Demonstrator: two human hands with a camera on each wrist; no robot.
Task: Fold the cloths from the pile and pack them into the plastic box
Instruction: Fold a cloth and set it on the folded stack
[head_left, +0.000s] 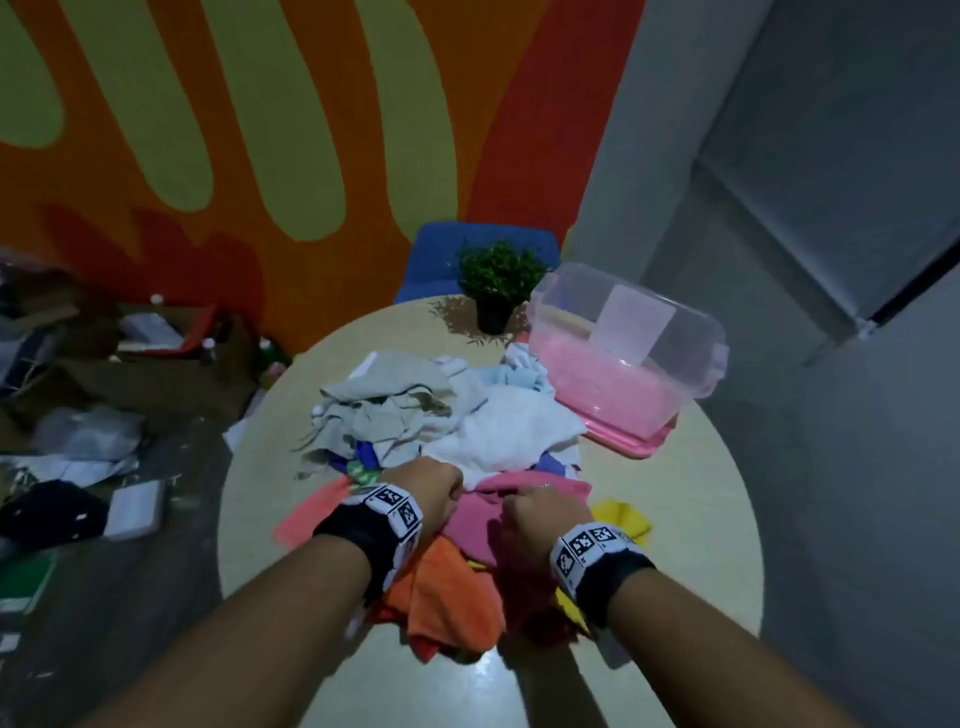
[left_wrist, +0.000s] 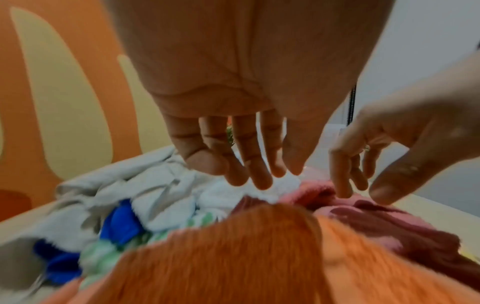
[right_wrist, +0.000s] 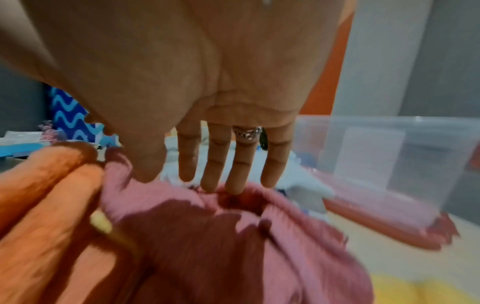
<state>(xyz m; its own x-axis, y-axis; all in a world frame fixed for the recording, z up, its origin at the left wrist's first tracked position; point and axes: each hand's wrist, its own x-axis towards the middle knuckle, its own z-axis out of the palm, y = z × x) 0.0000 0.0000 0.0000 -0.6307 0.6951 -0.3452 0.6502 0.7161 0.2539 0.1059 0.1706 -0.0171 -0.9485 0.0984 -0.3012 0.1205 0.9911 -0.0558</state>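
I had both grips over the near edge of the pile on the round surface, fingers straight and released, grasping nothing. My right hand was nearer the pink cloth, fingertips touching its bunched far fold directly below them, while my left hand hovered just left over the white cloth. The box stood far right, beside the pile, so I judged the pink cloth would go first.

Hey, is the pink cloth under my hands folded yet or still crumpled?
Still crumpled: the pink cloth lies bunched in uneven ridges on the pile, right hand fingertips touching it.
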